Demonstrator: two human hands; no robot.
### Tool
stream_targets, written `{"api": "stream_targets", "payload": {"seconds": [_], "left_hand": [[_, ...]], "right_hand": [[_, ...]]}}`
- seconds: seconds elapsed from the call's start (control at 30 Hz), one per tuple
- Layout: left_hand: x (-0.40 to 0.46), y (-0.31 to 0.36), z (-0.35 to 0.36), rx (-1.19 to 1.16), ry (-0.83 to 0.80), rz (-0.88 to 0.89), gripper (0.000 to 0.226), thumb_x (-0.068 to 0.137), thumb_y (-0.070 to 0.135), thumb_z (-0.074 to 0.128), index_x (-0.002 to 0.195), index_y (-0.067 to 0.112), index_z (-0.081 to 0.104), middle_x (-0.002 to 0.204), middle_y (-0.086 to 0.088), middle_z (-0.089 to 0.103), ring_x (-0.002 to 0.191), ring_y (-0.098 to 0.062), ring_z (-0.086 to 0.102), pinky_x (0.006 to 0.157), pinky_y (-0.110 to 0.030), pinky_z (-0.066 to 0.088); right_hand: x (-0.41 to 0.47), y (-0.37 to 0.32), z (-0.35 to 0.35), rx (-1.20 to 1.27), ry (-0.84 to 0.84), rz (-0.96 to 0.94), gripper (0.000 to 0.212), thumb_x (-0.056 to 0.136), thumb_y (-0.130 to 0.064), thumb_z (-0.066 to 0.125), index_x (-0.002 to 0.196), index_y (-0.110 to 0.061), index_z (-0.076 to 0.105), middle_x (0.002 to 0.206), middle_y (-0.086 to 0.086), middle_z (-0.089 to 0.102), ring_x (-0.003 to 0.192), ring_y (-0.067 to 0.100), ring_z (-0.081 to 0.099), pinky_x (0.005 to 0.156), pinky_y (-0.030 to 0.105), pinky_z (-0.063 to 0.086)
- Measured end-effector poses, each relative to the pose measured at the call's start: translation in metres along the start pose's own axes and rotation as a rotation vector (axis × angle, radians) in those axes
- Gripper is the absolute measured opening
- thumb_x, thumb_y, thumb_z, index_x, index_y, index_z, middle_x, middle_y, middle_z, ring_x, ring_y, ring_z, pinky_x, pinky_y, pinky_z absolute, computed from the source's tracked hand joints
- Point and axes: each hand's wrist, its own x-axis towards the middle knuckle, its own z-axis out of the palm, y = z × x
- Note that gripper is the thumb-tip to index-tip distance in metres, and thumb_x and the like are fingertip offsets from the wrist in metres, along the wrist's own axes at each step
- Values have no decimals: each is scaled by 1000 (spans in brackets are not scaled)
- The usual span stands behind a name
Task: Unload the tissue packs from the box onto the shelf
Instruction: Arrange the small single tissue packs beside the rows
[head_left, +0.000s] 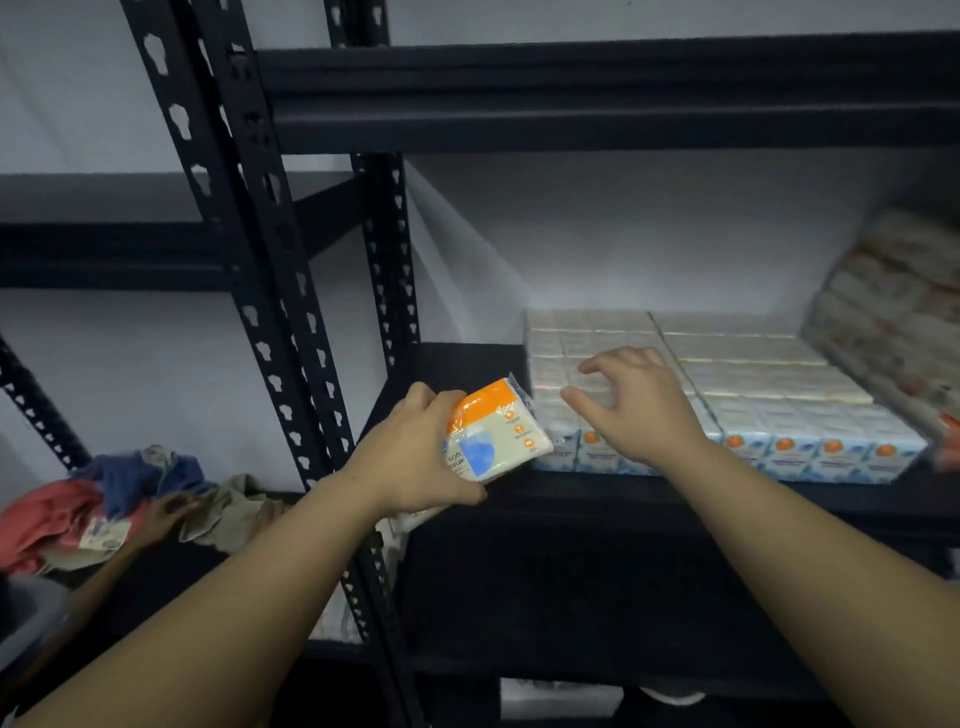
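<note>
The left hand (415, 457) grips a tissue pack (496, 431), fingers curled over its near end and thumb beneath, holding it tilted just above the front edge of the shelf (457, 364). Just to the right of that hand, the right hand (634, 405) is spread wide, holding nothing, its fingertips hovering over or lightly resting on the stacked packs (753, 395) already on the shelf; I cannot tell whether they touch. The bare stretch of shelf lies directly beyond the left hand, between the black upright (387, 260) and the stack. The box is out of view.

The risks, as I judge them: the pack is soft and wrapped in slick film, so a grip at one end could let it sag or slide free before it lands. Pushed in at this tilt, its far corner may catch the side of the stack and shove the front row out of line, or knock it toward the shelf edge. The right hand seems placed to steady that row. Off beyond the left arm, another person's hand (166, 512) rests among a pile of clothes (104, 488).
</note>
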Motion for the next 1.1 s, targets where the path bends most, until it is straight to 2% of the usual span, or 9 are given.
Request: {"api": "stream_targets", "payload": {"seconds": [0.13, 0.27, 0.53, 0.67, 0.77, 0.83, 0.93, 1.0, 1.1], "left_hand": [[24, -17, -1, -46, 27, -53, 122, 61, 65, 82, 160, 25, 24, 131, 7, 37, 113, -14, 50, 92, -35, 53], [45, -26, 5, -16, 7, -97, 120, 64, 64, 84, 160, 25, 24, 138, 2, 41, 122, -19, 48, 97, -37, 49], [47, -42, 35, 23, -130, -199, 110, 71, 66, 80, 159, 29, 26, 142, 1, 46, 127, -22, 47, 106, -43, 47], [45, -37, 43, 108, -76, -203, 100, 77, 83, 64, 155, 28, 36, 142, -2, 49, 127, -24, 50, 107, -40, 44], [46, -37, 46, 111, -90, -213, 93, 84, 83, 55, 157, 28, 36, 147, -1, 49, 128, -24, 52, 110, -41, 43], [49, -41, 44, 130, -131, -191, 93, 87, 83, 49, 160, 29, 31, 157, -1, 44, 140, -25, 45, 121, -48, 31], [54, -46, 39, 166, -252, -200, 93, 89, 85, 40, 165, 37, 17, 172, -8, 20, 160, -30, 8, 127, -56, 2], [55, -43, 40, 184, -278, -241, 95, 88, 88, 35, 165, 40, 9, 174, -11, 9, 161, -31, -3, 126, -56, -2], [55, -28, 53, 238, -195, -332, 104, 86, 92, 23, 166, 30, 3, 174, -14, 7, 161, -34, 2, 127, -59, 5]], "right_hand": [[18, 19, 12, -117, -213, 69, 64, 96, -67, 51, 148, -29, 55, 159, 5, 47, 147, 28, 37, 120, 49, 31], [22, 27, 17, -128, -364, 126, 79, 93, -80, 35, 158, -36, 38, 170, 5, 27, 156, 27, 25, 126, 52, 20], [19, 27, 17, -112, -382, 124, 74, 95, -79, 33, 157, -38, 39, 171, 1, 24, 157, 23, 21, 127, 50, 9], [19, 27, 17, -128, -384, 107, 75, 95, -79, 30, 157, -39, 39, 171, 1, 25, 156, 24, 22, 127, 51, 11], [19, 29, 17, -142, -382, 93, 76, 95, -80, 27, 158, -39, 38, 170, 0, 25, 156, 25, 23, 126, 51, 14], [18, 29, 17, -151, -382, 91, 77, 95, -80, 25, 158, -39, 37, 170, 0, 25, 156, 25, 23, 126, 50, 14], [17, 28, 16, -167, -388, 87, 77, 94, -80, 24, 159, -39, 35, 171, 0, 25, 156, 25, 21, 126, 49, 14], [16, 28, 16, -167, -386, 88, 76, 95, -79, 24, 159, -39, 35, 171, 0, 24, 156, 25, 21, 126, 49, 13], [15, 26, 16, -179, -377, 88, 74, 96, -78, 22, 159, -40, 35, 171, 0, 24, 156, 24, 21, 125, 49, 13]]}}
